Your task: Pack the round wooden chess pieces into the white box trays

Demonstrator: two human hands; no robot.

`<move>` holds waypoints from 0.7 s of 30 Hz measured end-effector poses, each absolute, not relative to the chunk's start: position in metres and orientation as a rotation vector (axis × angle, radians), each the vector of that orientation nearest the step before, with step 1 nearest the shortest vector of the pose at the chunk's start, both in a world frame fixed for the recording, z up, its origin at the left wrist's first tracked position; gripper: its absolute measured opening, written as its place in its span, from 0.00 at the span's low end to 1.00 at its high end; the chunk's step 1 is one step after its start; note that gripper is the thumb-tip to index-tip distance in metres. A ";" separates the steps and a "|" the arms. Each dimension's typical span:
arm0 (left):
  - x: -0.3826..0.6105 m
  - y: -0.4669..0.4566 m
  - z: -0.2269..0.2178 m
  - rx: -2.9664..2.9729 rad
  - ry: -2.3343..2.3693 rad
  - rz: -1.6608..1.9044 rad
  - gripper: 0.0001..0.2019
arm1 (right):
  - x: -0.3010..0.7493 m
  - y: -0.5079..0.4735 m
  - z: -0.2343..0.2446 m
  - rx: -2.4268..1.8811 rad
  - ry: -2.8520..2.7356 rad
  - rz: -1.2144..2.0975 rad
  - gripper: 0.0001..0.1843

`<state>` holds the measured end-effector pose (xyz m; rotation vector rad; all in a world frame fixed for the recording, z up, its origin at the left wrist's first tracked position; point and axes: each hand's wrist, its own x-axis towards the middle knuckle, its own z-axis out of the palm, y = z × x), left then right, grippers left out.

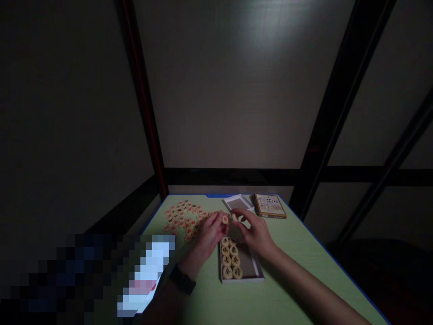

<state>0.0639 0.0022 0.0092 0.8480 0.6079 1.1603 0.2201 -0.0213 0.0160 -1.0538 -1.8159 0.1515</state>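
Observation:
Over the far end of a shallow open box (248,266), my left hand (210,232) pinches a round Chinese chess piece (225,220) with a red character. Close on its right, my right hand (253,228) grips another chess piece (234,217) on edge between thumb and finger; its character is not visible. Two columns of pieces with black characters (231,262) fill the box's left side, and its right side shows bare bottom. Left of my left hand, many loose pieces (184,216), mostly red-marked, lie scattered on the table. A dark watch band circles my left wrist.
Behind my right hand lie an open white tray or lid (238,202) and a printed game box (269,206). The green table (297,280) has a blue edge. A bright, pixelated screen-like shape (150,273) is at the lower left. A wall stands behind the table.

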 end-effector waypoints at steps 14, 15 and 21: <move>0.065 -0.003 0.012 0.992 0.690 1.047 0.27 | 0.215 -0.027 0.022 -0.978 -1.850 0.215 0.12; 0.066 -0.002 0.010 1.001 0.695 1.063 0.27 | 0.215 -0.028 0.021 -0.969 -1.871 0.196 0.12; 0.068 0.000 0.002 1.084 0.727 1.078 0.29 | 0.212 -0.031 0.018 -0.846 -1.997 0.025 0.14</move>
